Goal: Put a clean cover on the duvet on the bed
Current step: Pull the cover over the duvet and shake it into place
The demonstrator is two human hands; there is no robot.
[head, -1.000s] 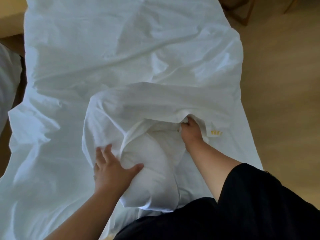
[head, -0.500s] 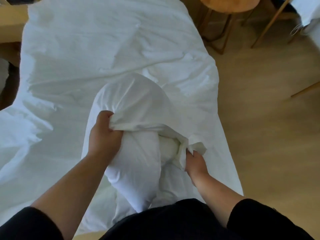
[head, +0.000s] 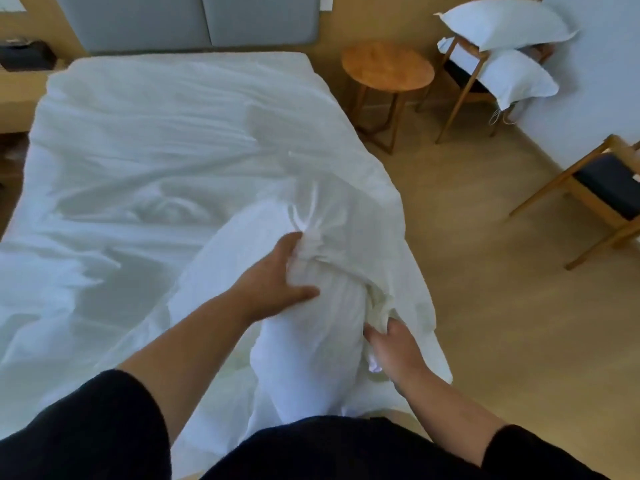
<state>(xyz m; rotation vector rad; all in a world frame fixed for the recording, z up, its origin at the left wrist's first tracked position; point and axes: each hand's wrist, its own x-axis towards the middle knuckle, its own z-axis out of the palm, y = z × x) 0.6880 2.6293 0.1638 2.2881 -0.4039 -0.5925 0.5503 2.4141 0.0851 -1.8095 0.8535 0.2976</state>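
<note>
The left hand [head: 277,282] grabs a bunch of the white cover [head: 214,140] over the duvet [head: 311,341]. The right hand [head: 391,348] pinches the cover's edge.

Round wooden side table [head: 387,70], two pillows [head: 502,26] stacked on a wooden chair [head: 464,88], second dark-seated chair [head: 602,195], grey headboard [head: 194,20]

the bed [head: 166,140] is spread wide and flat toward the headboard [head: 194,22] — open reach across it. at the near edge the bunched duvet [head: 311,341] bulks up. to the right, bare floor [head: 485,306], then a round table [head: 387,65] and two chairs, the far chair [head: 464,81] stacked with pillows [head: 505,26] — the near chair [head: 599,195] perhaps well clear.
</note>
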